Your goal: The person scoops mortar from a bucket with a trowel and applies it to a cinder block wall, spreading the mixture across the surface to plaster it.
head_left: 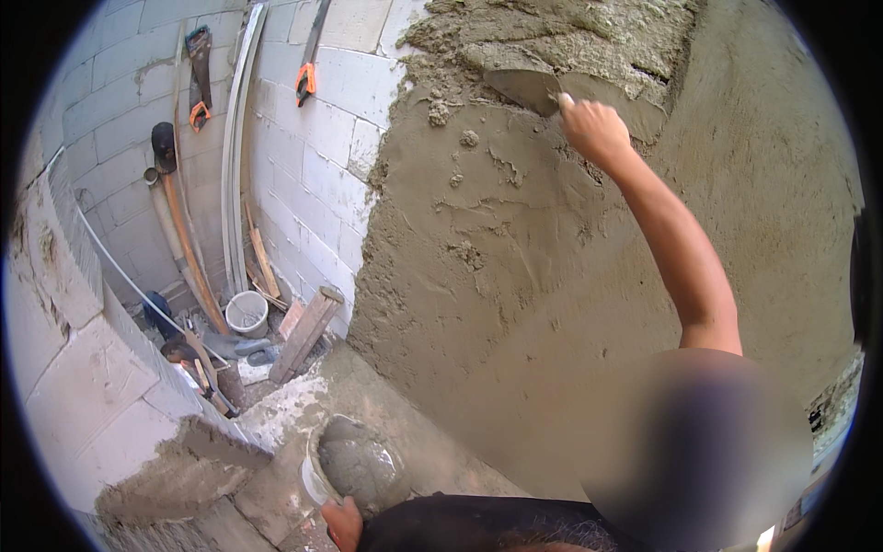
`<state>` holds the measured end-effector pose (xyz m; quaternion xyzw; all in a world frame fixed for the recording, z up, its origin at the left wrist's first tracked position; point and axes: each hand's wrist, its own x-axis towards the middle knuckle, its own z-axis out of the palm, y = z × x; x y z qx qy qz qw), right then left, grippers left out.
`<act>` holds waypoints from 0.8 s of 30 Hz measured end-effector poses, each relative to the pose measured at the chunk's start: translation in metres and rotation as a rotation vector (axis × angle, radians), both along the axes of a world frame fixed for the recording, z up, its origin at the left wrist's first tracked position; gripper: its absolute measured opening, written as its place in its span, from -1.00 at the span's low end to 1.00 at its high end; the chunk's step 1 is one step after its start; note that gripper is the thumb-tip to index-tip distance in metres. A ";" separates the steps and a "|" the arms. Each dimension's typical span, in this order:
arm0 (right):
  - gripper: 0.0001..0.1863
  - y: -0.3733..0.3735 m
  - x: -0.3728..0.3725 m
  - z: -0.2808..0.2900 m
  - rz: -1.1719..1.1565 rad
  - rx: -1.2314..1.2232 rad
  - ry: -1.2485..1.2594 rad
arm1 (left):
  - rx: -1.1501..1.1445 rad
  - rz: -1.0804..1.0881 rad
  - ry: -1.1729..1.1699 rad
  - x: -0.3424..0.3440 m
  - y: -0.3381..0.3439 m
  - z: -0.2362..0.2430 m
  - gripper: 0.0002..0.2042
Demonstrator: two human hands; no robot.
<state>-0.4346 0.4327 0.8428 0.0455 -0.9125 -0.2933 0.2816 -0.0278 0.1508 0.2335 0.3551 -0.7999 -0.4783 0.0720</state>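
Observation:
My right hand [596, 129] is closed round the handle of a trowel [522, 89], high up against the wall. The trowel's grey pointed blade lies against wet grey mortar [478, 202] that covers the wall. Rougher, lumpy mortar shows above the blade. At the lower edge my left hand [343, 523] is closed at the near rim of a white bucket [314, 474]; its fingers are partly hidden. Wet mortar [359, 463] fills much of this bucket.
White block walls [313, 138] meet in a corner at the left. Two orange-handled saws [199, 83] hang there. Long metal profiles [241, 147], a sledgehammer [179, 221], a smaller white bucket [246, 315] and a wooden beam [307, 333] stand below. A low block wall [101, 386] is at the near left.

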 end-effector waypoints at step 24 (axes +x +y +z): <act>-0.52 -0.014 -0.017 -0.105 -0.083 -0.710 0.219 | 0.109 -0.105 0.039 -0.008 -0.044 -0.011 -0.69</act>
